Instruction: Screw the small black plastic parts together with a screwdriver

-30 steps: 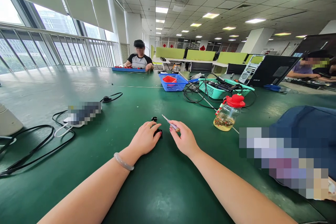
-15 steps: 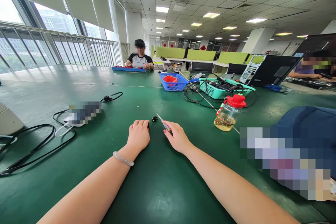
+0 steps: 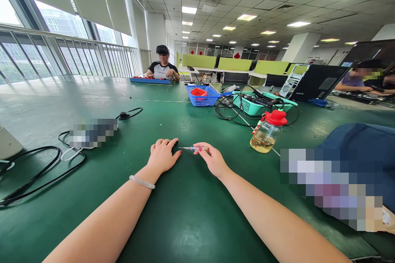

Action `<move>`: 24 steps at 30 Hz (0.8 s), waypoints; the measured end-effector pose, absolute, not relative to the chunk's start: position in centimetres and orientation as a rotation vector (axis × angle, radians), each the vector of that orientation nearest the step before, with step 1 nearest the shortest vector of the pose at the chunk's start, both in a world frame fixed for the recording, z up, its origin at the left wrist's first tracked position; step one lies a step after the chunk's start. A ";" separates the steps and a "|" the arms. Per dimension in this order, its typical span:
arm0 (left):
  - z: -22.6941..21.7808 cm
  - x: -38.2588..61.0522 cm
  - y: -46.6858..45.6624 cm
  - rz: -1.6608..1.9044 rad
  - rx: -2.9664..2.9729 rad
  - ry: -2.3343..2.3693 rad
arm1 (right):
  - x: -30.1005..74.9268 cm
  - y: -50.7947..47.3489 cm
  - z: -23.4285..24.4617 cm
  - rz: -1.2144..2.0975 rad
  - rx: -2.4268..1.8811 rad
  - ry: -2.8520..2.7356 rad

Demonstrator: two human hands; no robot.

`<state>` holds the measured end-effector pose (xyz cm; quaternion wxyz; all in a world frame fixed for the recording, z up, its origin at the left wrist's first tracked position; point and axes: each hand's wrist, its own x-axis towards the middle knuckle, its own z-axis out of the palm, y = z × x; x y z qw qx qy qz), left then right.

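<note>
My left hand [image 3: 163,155] rests on the green table, its thumb and index finger around a small black part [image 3: 176,143] that is mostly hidden by the fingers. A pale bangle [image 3: 142,182] circles that wrist. Between the fingers of my right hand [image 3: 212,158] is a slim screwdriver [image 3: 189,148] with a thin metal shaft and a see-through handle. Its shaft points left, and the tip is close to my left thumb and index finger. Whether the tip touches the black part I cannot tell.
A red-lidded bottle [image 3: 266,133] stands to the right, with a dark blue cloth item [image 3: 354,152] nearer. Blue [image 3: 202,99] and green baskets [image 3: 253,107] with cables lie beyond. Black cables [image 3: 46,172] run along the left. A person [image 3: 163,65] sits at the far side.
The screwdriver has swung from pointing forward to pointing left toward my left hand. My left thumb and index finger have spread, and the black round piece between the hands no longer shows there.
</note>
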<state>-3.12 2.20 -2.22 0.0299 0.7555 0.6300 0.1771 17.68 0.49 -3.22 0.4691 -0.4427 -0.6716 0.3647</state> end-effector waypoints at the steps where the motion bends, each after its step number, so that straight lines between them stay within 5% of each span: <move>1: -2.1 -3.1 2.2 0.560 2.325 1.913 | 17.8 0.5 -3.3 0.901 -1.059 -1.591; 24: -1.9 -2.2 0.8 0.543 2.443 1.610 | 18.8 0.8 -3.1 0.833 -1.017 -1.334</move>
